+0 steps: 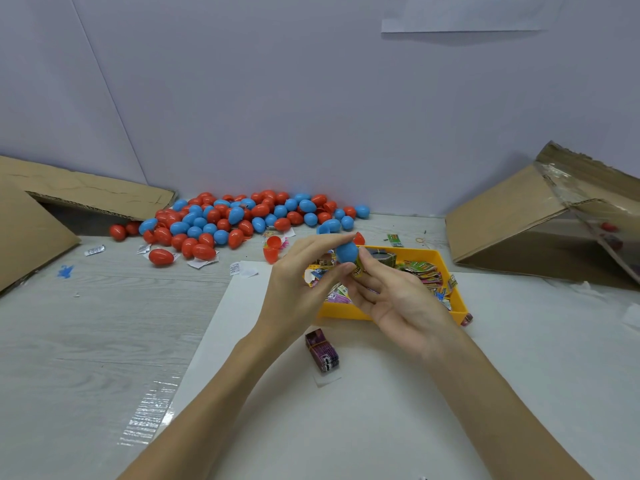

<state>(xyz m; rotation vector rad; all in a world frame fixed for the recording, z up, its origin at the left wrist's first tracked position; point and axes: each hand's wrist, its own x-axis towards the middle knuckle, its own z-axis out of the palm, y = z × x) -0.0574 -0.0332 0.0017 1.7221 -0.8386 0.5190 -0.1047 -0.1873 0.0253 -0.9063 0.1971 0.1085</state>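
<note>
Left hand [301,285] pinches a blue egg shell [346,251]; right hand [398,299], palm up, pinches a yellow packet [356,271] just beneath it, print unreadable.

A wide-angle camera worn on the head looks forward and down from close above the forearms, with the left hand [298,289], right hand [398,303] and blue egg [346,251] mid-frame, the table [86,341] across the lower half and the wall [311,98] above.

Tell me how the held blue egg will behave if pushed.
The blue egg is probably light and stiff: a smooth plastic shell pinched by the left hand. Its rounded shape would likely roll, like the pile behind. Glossy, so perhaps slippery.
</note>
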